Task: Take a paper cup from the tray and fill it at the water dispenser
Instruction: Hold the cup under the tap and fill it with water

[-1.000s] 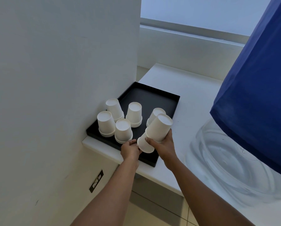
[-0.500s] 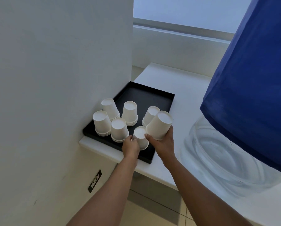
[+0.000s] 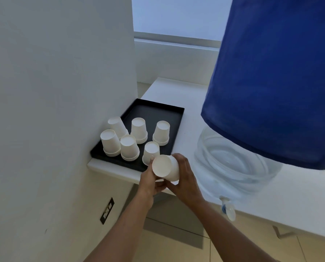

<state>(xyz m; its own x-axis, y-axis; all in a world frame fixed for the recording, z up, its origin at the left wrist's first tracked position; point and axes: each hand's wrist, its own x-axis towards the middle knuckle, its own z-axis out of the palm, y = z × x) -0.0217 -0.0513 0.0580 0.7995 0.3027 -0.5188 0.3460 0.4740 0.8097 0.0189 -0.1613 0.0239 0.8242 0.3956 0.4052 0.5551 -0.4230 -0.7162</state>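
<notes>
Both hands, left hand [image 3: 150, 180] and right hand [image 3: 184, 176], grip a plain white paper cup [image 3: 165, 168], seemingly tipped sideways.

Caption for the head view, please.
Both hands, left and right, hold a paper cup sideways beside the tray, near the dispenser's tap.

Both hands together, left hand [image 3: 150, 179] and right hand [image 3: 184, 178] fingers curled

dispenser [image 3: 282, 82] top cut off, cup [image 3: 166, 168] mouth hidden
</notes>
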